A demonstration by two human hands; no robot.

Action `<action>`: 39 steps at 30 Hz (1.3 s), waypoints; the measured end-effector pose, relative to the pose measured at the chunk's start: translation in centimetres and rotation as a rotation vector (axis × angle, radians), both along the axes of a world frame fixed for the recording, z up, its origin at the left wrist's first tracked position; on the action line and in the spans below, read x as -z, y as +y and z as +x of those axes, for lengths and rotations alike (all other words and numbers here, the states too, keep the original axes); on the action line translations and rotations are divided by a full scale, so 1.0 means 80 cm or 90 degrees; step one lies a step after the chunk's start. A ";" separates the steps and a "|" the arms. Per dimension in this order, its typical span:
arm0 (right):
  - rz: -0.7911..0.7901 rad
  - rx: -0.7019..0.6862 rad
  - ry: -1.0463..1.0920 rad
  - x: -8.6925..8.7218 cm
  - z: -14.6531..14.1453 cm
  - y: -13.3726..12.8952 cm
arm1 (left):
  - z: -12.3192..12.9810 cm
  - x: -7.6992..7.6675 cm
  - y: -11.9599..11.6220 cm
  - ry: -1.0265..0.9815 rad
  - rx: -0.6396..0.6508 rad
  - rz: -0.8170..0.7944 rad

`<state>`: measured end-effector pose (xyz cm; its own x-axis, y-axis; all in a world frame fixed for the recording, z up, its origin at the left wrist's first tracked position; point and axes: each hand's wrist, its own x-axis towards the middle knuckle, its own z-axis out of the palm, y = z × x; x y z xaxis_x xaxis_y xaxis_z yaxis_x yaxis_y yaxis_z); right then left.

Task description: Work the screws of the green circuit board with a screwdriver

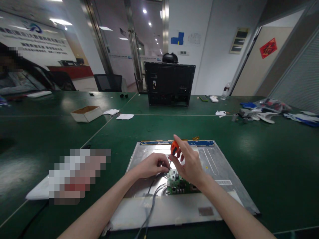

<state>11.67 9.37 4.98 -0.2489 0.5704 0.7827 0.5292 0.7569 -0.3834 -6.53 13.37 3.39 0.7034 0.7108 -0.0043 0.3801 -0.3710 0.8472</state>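
A flat metal display panel (221, 166) lies in front of me, with a green circuit board (175, 187) near its middle and a blue board strip (206, 143) along its far edge. My right hand (188, 162) is closed around an orange and black screwdriver (174, 147), held upright with its tip down at the green board's upper left corner. Beside that tip, my left hand (157, 164) has its fingers pinched together; whatever is between them is too small to make out. Dark cables (152, 207) run from the board's left side toward me.
A black monitor housing (170, 83) stands upright at the back. An open cardboard box (87, 114) and papers (125, 117) lie left of it. On the left is a partly blurred white item (38, 188). Gloves and bags (267, 108) lie far right, near a bottle (226, 90).
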 end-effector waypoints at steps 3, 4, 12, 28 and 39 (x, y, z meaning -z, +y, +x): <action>0.008 0.001 0.008 0.000 0.000 -0.001 | 0.000 -0.001 0.000 0.019 0.001 0.009; 0.011 0.003 0.011 0.000 0.000 -0.001 | 0.000 -0.001 0.000 0.022 0.000 0.009; 0.012 0.011 -0.002 0.000 0.001 0.001 | 0.001 -0.001 0.000 0.005 -0.001 -0.006; 0.007 -0.024 0.024 -0.007 0.002 -0.001 | 0.001 -0.005 -0.003 -0.004 -0.001 -0.001; -0.039 0.056 -0.194 -0.062 0.002 0.005 | -0.001 0.001 -0.001 0.002 -0.002 -0.005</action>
<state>11.82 9.76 9.92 -0.4141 0.6444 0.6428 0.6895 0.6831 -0.2406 -6.64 13.30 3.35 0.7008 0.7132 -0.0120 0.3837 -0.3627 0.8493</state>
